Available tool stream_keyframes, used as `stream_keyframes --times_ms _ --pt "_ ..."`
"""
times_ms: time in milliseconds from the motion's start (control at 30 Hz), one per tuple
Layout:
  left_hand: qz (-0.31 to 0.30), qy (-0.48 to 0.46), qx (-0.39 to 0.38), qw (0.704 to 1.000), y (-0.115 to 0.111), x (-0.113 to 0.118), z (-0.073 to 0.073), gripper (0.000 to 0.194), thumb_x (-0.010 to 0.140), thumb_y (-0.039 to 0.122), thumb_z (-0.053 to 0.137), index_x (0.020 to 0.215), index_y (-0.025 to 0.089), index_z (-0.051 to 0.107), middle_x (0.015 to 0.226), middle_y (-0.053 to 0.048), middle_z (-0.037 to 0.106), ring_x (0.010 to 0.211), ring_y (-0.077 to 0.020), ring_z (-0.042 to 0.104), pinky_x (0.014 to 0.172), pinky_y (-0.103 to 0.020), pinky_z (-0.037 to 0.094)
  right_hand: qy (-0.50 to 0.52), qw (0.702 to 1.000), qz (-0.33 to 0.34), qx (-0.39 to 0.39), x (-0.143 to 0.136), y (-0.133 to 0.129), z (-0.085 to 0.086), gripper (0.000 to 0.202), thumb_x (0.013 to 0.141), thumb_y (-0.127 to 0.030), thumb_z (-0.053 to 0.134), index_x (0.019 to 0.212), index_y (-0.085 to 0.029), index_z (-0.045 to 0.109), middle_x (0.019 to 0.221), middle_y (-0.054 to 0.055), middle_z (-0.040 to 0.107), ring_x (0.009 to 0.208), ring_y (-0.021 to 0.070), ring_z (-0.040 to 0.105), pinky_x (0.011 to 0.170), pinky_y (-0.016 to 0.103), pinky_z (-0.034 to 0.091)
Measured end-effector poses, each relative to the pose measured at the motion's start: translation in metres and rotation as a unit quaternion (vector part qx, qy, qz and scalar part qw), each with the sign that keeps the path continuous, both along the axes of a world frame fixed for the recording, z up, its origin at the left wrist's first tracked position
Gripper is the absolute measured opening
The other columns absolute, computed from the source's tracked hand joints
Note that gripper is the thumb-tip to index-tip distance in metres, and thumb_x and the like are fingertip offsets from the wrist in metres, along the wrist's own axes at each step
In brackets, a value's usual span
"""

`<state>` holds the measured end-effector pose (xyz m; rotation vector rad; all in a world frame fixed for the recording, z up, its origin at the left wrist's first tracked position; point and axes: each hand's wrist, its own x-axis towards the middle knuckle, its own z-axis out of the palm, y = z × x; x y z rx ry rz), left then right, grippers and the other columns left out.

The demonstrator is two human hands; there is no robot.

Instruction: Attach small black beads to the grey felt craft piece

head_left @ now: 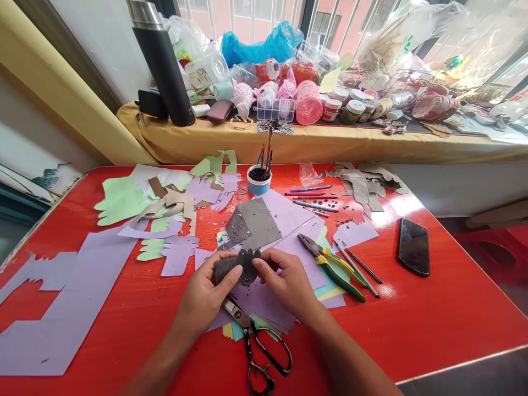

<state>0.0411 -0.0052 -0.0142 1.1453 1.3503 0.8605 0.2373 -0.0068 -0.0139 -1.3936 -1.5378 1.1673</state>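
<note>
Between both hands is a dark grey cut-out piece (248, 268) with a scalloped edge; whether it is leather or felt I cannot tell. My left hand (216, 280) pinches its left part between thumb and fingers. On its right edge, my right hand (284, 275) grips with thumb and fingertips. Scissors (268, 352) with black handles lie just below the hands, their blades partly under the left hand. Behind the piece, a larger dark grey sheet (259, 223) rests on purple paper (284, 206). Pliers (334, 267) with green and yellow handles lie right of my right hand.
Purple and green paper cut-outs (119, 201) cover the left side of the red table (454, 308). A small cup (259, 186) of black beads holds upright sticks. Pens (315, 206), grey scraps (357, 184) and a phone (413, 247) lie rightward. A black flask (165, 71) stands on the cluttered sill.
</note>
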Motion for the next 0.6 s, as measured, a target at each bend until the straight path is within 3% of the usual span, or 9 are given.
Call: stream_keyframes --times_ms 67,267,467,600 --pt "-0.003 0.0 0.003 1.0 0.0007 -0.0003 0.001 0.044 0.084 0.053 0.078 0.113 0.021 0.075 0.103 -0.006 0.078 0.092 -0.0237 0.072 0.078 -0.029 0.059 -0.021 0.999 0.018 0.016 -0.0006 -0.0004 -0.0009 0.029 0.101 -0.034 0.061 0.075 -0.021 0.061 0.066 -0.002 0.06 0.063 0.015 0.053 0.061 0.027 0.036" --pt "0.004 0.015 -0.014 1.0 0.0008 -0.0032 -0.0004 0.039 0.083 0.059 0.077 0.088 0.02 0.077 0.083 -0.004 0.073 0.077 -0.0217 0.068 0.069 -0.028 0.057 -0.036 0.998 0.041 0.019 -0.0026 -0.0016 -0.0003 0.027 0.101 -0.032 0.062 0.077 -0.021 0.065 0.068 -0.001 0.063 0.065 0.0155 0.055 0.063 0.027 0.037" --pt "0.002 0.043 -0.001 0.999 0.0005 -0.0028 -0.0026 0.039 0.083 0.059 0.075 0.088 0.021 0.079 0.083 -0.004 0.074 0.077 -0.0222 0.067 0.068 -0.028 0.057 -0.007 1.0 0.014 0.007 -0.0038 -0.0023 -0.0013 0.022 0.101 -0.034 0.061 0.09 -0.021 0.074 0.078 0.002 0.071 0.069 0.0176 0.061 0.063 0.027 0.043" --pt "-0.022 0.021 -0.01 0.999 0.0016 -0.0019 -0.0043 0.036 0.085 0.056 0.076 0.088 0.021 0.079 0.084 -0.003 0.074 0.078 -0.0214 0.067 0.069 -0.026 0.056 0.003 1.0 0.007 0.009 -0.005 -0.0027 -0.0038 0.021 0.1 -0.033 0.062 0.087 -0.02 0.072 0.077 0.002 0.069 0.07 0.017 0.06 0.064 0.027 0.045"
